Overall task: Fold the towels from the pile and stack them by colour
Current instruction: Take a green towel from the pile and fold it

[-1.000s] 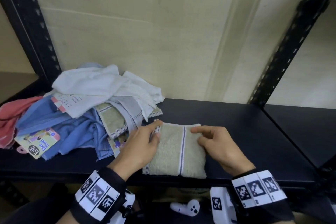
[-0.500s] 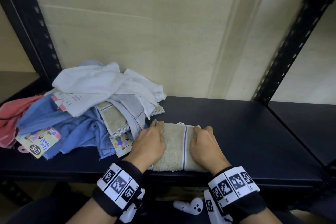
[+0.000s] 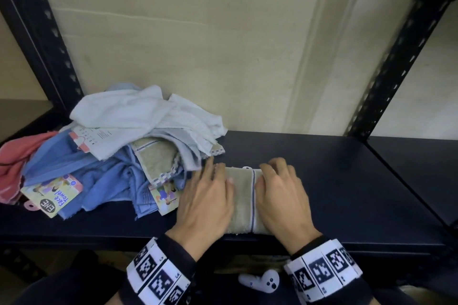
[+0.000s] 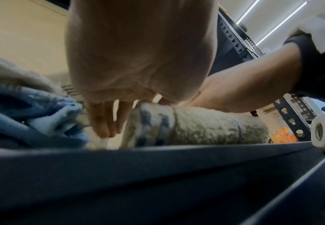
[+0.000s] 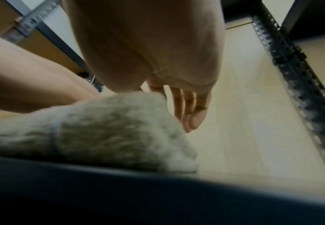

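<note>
A folded beige towel point(image 3: 244, 202) with a thin blue stripe lies at the front edge of the black shelf point(image 3: 347, 181). My left hand point(image 3: 205, 200) lies flat on its left half, fingers pointing away from me. My right hand point(image 3: 285, 198) presses on the right half. In the left wrist view the left hand point(image 4: 138, 53) reaches its fingers down along the side of the towel point(image 4: 205, 127). In the right wrist view the right hand point(image 5: 148, 45) holds loose, straight fingers over the blurred towel point(image 5: 109, 129). Neither hand grips anything.
An unfolded pile sits to the left: a white towel point(image 3: 138, 111) on top, blue towels point(image 3: 86, 171), a pink towel point(image 3: 14, 156), another beige towel point(image 3: 156, 158) and a printed label card point(image 3: 52, 195). Black perforated uprights point(image 3: 396, 44) frame the shelf. A white controller point(image 3: 260, 282) lies below.
Both hands have moved from the towel's far corners to lie flat on its two halves. The towel shows narrower between them. The pile has not moved.
</note>
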